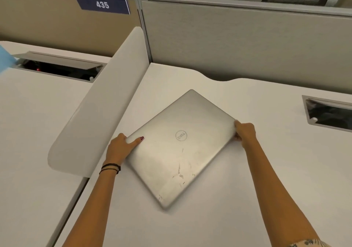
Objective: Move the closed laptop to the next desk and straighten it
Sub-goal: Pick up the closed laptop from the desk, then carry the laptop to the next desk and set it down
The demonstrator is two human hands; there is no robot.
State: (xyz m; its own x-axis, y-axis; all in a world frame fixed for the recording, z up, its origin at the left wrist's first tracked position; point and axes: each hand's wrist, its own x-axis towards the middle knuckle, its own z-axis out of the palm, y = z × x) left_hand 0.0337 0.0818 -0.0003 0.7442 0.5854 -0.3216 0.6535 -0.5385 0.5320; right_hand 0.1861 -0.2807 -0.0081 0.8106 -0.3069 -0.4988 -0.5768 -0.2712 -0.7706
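Two bare forearms reach up from the bottom edge, and between them lies the closed silver laptop (181,145), flat on the white desk (266,170) to the right of the divider. It sits turned like a diamond, one corner pointing at the far partition and one back toward the person, so its edges run askew to the desk's front. The lid shows a round logo near its middle and a scatter of dark scuffs toward the near corner (the near edge looks blurred).

The left hand (120,147) clasps the laptop's left corner, thumb laid on top of the lid, the other fingers hidden under or behind the edge. Black bands circle that wrist. The right hand (244,132) closes on the right corner, fingers curled around the edge.

A curved white divider (106,102) separates this desk from the neighbouring desk (34,132) on the left. Each desk has an open cable hatch, one at far left (59,69) and one at far right (329,113). Grey and tan partition panels rise behind, and a blue sign (102,4) reads 435.
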